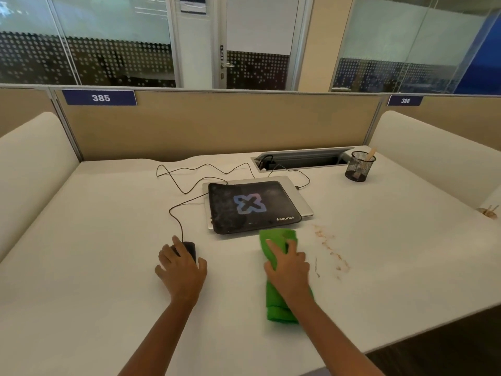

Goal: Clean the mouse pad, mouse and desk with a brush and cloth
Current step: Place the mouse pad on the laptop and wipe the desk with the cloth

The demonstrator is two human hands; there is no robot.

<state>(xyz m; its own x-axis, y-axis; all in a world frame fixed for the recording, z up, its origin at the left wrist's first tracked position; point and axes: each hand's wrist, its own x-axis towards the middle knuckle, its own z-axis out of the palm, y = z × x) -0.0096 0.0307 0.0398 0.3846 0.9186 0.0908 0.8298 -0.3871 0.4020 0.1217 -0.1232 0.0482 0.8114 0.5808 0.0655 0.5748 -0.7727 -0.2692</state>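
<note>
A black mouse pad [252,206] with a blue X logo lies on a closed silver laptop [303,199] at the middle of the white desk [108,226]. My left hand [180,271] rests on the black wired mouse [189,249], left of the pad. My right hand [288,267] presses flat on a green cloth [276,308] spread on the desk just in front of the pad. Brown stains [329,246] streak the desk to the right of the cloth. A wooden handle, perhaps the brush [370,154], sticks out of a mesh cup.
The black mesh cup [360,166] stands at the back right beside an open cable tray [303,158]. The mouse cable [187,180] loops across the desk behind the pad. A beige partition closes the back; white side panels flank the desk. Another brown stain [488,211] marks the far right edge.
</note>
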